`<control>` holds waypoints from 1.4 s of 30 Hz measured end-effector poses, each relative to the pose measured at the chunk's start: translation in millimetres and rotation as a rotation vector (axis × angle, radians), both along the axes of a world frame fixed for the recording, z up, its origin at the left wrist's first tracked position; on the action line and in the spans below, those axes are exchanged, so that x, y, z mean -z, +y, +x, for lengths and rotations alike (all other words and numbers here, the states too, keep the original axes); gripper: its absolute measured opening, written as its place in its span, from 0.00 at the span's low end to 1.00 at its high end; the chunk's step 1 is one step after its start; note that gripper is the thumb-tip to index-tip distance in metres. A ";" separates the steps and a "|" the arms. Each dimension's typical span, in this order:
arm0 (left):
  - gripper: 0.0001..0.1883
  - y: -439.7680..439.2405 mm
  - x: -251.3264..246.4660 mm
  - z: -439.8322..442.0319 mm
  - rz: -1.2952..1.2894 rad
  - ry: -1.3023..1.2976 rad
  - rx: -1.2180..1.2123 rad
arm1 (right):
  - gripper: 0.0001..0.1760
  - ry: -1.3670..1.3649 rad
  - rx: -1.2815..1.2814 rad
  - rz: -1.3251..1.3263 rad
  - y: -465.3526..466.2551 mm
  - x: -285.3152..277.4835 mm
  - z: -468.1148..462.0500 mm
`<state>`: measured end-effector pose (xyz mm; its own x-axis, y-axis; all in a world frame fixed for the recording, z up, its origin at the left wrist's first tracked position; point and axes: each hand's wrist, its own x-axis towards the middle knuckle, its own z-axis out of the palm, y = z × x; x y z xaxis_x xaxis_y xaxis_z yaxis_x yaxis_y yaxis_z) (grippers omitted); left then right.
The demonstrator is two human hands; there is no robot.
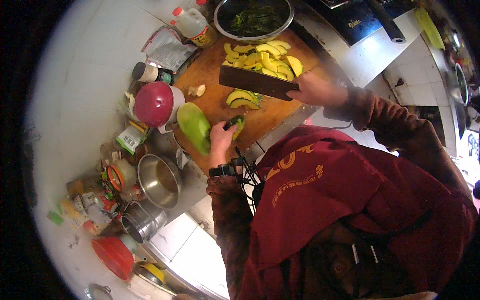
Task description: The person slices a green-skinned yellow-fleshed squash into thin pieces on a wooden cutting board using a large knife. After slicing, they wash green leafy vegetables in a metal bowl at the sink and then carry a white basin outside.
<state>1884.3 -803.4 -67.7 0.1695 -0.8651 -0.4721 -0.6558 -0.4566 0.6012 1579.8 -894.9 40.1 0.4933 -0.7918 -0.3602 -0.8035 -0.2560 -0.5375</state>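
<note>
My right hand (pixel 313 90) grips the handle end of a dark-bladed cleaver (pixel 257 81), whose blade lies along the near side of a heap of sliced yellow squash (pixel 268 60). On the near side of the blade, a small stack of green-rimmed squash slices (pixel 243 99) rests on the wooden cutting board (pixel 277 116). My left hand (pixel 222 138) has its fingers on a dark green piece of squash (pixel 237 125) near the board's front edge. Right beside that hand lies a long pale green gourd (pixel 194 127). A peeled piece of ginger or garlic (pixel 197 90) sits farther left.
A steel bowl of leafy greens (pixel 258 18) stands at the board's far end. Along the wall are a plastic bottle (pixel 193 28), a spice jar (pixel 150 72), a red-lidded container (pixel 157 104) and a steel basin (pixel 159 182). A black cooktop (pixel 352 22) is at upper right.
</note>
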 end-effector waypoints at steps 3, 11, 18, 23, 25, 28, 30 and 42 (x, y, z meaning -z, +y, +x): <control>0.24 -19.6 -10.5 -13.7 -0.131 -0.333 0.027 | 0.19 -0.123 0.055 0.024 4.3 1.2 -15.1; 0.26 -67.2 -22.9 -55.2 -0.212 -0.384 0.279 | 0.17 -0.179 0.162 -0.034 17.4 4.3 -49.9; 0.23 -61.4 11.6 -39.3 -0.336 -0.193 0.251 | 0.16 -0.114 0.273 0.066 25.2 9.0 -62.4; 0.21 -48.7 -19.1 -37.3 -0.247 -0.005 0.123 | 0.15 -0.113 0.198 0.092 25.3 4.6 -61.3; 0.21 -41.3 -36.4 -28.5 -0.307 0.105 -0.026 | 0.15 -0.064 0.173 0.102 24.6 9.2 -56.8; 0.18 -30.9 -55.8 -15.8 -0.394 0.395 -0.383 | 0.15 -0.045 0.155 0.170 25.2 25.0 -40.7; 0.17 -27.9 -64.2 -8.7 -0.413 0.611 -0.518 | 0.15 -0.025 0.143 0.259 24.8 38.3 -23.1; 0.16 -23.1 -36.2 -44.9 -0.139 0.766 -0.746 | 0.16 -0.051 0.086 0.196 -28.9 43.2 20.8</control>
<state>1839.3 -826.5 -31.6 0.3776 -0.7196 -0.5827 0.3324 -0.4820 0.8107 1600.6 -923.8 -3.1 0.4483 -0.7490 -0.4879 -0.7884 -0.0742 -0.6106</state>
